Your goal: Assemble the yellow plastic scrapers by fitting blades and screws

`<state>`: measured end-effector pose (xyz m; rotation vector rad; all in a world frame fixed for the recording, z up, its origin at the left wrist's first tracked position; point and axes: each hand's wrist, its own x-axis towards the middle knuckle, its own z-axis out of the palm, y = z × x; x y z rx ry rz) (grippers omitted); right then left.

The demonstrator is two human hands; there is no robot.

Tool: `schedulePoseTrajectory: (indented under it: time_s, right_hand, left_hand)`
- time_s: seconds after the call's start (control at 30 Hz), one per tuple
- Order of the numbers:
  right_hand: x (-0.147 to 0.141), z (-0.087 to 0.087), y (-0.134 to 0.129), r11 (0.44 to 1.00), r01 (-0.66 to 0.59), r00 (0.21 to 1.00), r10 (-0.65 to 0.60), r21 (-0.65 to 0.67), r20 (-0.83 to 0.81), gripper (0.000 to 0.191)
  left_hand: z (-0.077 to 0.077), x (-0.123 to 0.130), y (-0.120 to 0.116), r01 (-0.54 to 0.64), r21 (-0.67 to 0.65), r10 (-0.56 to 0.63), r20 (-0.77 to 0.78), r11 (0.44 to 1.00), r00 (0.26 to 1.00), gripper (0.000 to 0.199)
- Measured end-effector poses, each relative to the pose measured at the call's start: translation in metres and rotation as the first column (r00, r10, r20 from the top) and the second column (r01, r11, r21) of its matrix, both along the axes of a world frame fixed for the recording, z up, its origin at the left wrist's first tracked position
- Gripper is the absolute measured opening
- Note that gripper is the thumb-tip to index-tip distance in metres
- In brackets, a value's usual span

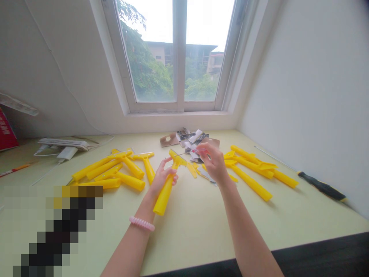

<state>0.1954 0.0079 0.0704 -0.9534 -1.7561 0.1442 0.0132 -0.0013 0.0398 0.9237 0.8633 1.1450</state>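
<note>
Item under examination: a yellow plastic scraper [163, 198] with a long tubular handle and a flared, T-shaped head. It is held above the pale yellow-green desk [196, 234], in front of the wearer, head pointing away and handle end toward the body.

State of grip, left: the left hand [165, 177] is closed around the upper handle, near the neck, with the head standing clear of the fingers. State of grip, right: the right hand [212, 159] holds, in a narrow fingertip pinch, a slim screwdriver-like tool with a thin metal shaft and a reddish handle [195, 151]. The shaft reaches to the head; whether its tip makes contact cannot be told.

Handling, as judged: the scraper appears light and stiff, its barrel smooth and possibly inclined to turn in the fingers. The neck seems the soundest hold, steadying the head against side pressure. The head's far edge shows a greyish strip, perhaps a blade; fingers are best kept off it. The slim tool looks light and liable to skid if not held in line.

Adjacent: similar yellow scrapers lie in a left-hand cluster [99, 168] and a right-hand cluster [250, 181], with crumpled printed card packaging [198, 137] between them, toward the window.
</note>
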Motion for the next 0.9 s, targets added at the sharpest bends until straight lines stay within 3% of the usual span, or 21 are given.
schedulePoseTrajectory:
  time_s: [0.27,0.57,0.77,0.9]
  right_hand:
    - [-0.0028,0.0008,-0.0011,0.998,0.059,0.998,-0.059,0.009,0.023,0.01]
    - [-0.0011,0.0012,-0.0011,0.997,-0.059,0.998,0.058,0.043,0.028,0.019]
    - [-0.0022,0.0017,-0.0015,0.999,0.028,0.999,-0.027,-0.039,0.042,0.014]
    - [-0.0011,0.0007,-0.0013,0.99,0.116,0.991,-0.11,-0.076,0.081,0.028]
  left_hand:
    - [0.0034,-0.0053,0.0001,-0.022,0.039,0.019,0.074,0.999,0.997,0.054]
    - [0.0026,-0.0025,-0.0007,0.005,0.025,-0.005,0.005,1.0,1.0,0.052]
    - [0.0027,-0.0063,0.0006,-0.018,0.042,0.018,0.006,0.999,1.0,0.051]
    - [0.0027,-0.0062,-0.0001,-0.016,0.045,0.016,-0.002,0.999,1.0,0.049]
